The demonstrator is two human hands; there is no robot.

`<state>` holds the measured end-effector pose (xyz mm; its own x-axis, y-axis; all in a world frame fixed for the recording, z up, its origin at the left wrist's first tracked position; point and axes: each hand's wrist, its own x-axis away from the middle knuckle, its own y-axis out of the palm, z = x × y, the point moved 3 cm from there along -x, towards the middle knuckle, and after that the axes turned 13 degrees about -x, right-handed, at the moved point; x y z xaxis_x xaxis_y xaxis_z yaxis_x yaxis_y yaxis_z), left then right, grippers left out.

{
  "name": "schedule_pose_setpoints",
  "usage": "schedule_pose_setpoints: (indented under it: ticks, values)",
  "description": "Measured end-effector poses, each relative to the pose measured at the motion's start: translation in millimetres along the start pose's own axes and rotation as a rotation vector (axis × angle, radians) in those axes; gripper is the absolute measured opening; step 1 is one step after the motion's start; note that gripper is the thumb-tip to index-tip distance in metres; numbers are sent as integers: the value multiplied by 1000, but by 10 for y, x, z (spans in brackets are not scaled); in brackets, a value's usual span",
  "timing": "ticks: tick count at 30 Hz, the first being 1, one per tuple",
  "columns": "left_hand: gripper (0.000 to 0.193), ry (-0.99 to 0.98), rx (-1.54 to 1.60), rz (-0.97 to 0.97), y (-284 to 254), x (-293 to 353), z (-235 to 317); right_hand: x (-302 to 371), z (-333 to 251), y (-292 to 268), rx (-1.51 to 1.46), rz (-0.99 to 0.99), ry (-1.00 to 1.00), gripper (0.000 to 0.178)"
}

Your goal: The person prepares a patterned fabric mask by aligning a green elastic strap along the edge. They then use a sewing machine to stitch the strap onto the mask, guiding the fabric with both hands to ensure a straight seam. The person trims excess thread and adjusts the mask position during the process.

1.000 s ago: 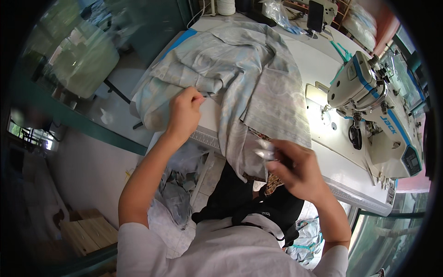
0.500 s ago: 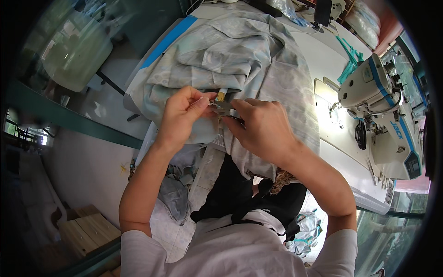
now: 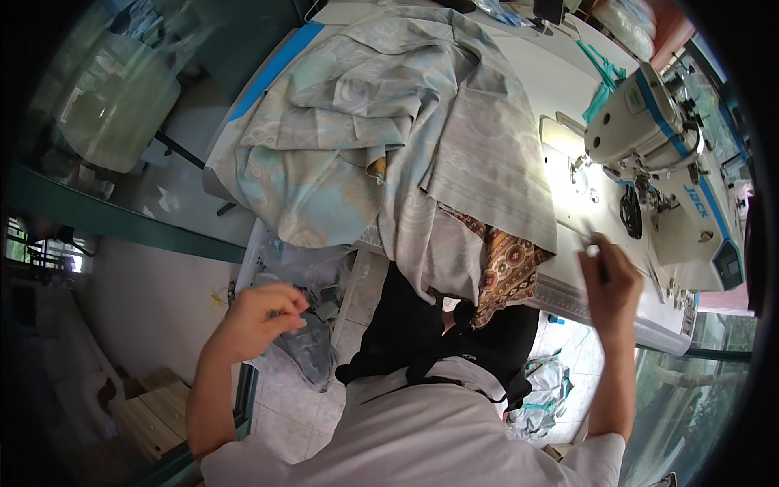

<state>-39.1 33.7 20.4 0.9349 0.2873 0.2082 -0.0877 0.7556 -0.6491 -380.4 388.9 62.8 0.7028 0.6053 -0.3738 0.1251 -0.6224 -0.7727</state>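
My right hand (image 3: 613,284) is closed around small thread snips (image 3: 591,235), their metal tip pointing toward the sewing machine; motion blurs them a little. Off to the left, my left hand (image 3: 260,318) hangs beside the table with thumb and fingers pinched together; whatever they hold, if anything, is too small to make out. Between the hands, the pale grey-blue patterned fabric (image 3: 349,178) lies in folds across the table and drapes over its front edge. A brown patterned piece of cloth (image 3: 513,264) shows at its lower right corner, hanging over my lap.
A white sewing machine (image 3: 641,122) with a lit needle area stands at the right. Black-handled scissors (image 3: 630,211) lie by it. Teal strips (image 3: 602,85) rest behind. Below the table's left side is a bag of grey cloth (image 3: 300,349); more bundled cloth (image 3: 542,394) lies on the floor.
Both hands have left the fabric's edge. My left hand has drawn back to the left, and my right hand has swung right with the snips. The brown cloth is now more exposed.
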Motion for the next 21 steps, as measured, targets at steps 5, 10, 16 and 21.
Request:
schedule_pose_setpoints:
  ticks: [5,10,16,21]
  values:
    - [11,-122,-663,36,285,-176,23,98,698,-321,377,178,-232,34]
    - [17,123,-388,576,-18,-840,606,192,-9,74,-211,45,-18,40]
    - [18,279,-456,746,-194,-1894,570,-444,-655,1050,-110,-196,-197,31]
    - [9,131,174,527,-1407,-1813,783,-1641,-885,1109,-480,129,-230,22]
